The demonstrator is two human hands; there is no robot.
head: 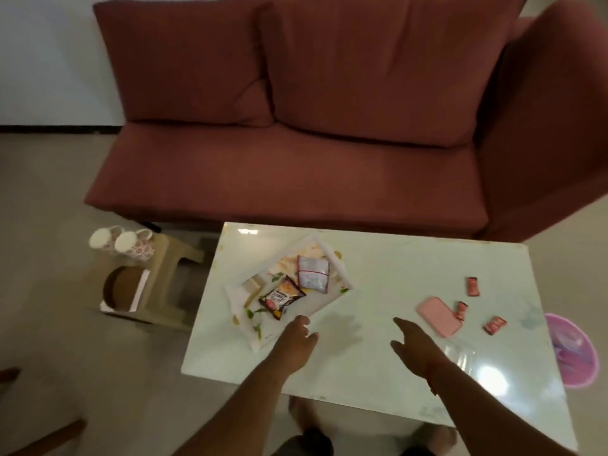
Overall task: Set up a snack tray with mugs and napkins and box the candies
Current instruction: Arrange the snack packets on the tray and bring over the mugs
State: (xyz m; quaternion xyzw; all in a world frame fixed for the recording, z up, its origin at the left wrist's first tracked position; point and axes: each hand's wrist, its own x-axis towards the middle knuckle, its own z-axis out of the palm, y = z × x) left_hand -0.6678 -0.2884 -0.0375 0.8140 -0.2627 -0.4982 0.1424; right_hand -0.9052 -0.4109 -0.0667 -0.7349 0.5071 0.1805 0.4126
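A white floral tray (332, 299) lies at an angle on the white table (378, 366), holding a dark snack packet (282, 297) and a pale one (313, 273). My left hand (297, 339) hovers at the tray's near edge, fingers apart and empty. My right hand (413, 343) is open over the table, left of a pink box (438, 316). Three red candies (472, 286) lie around the box. A clear lid (460, 355) sits beside my right wrist. Two floral mugs (126, 241) stand on a stool at the left.
A red sofa (312, 126) runs along the table's far side. The beige stool (171, 271) stands left of the table, with a brown round object (120, 287) on a white sheet beside it. A pink basin (572, 350) sits on the floor at the right.
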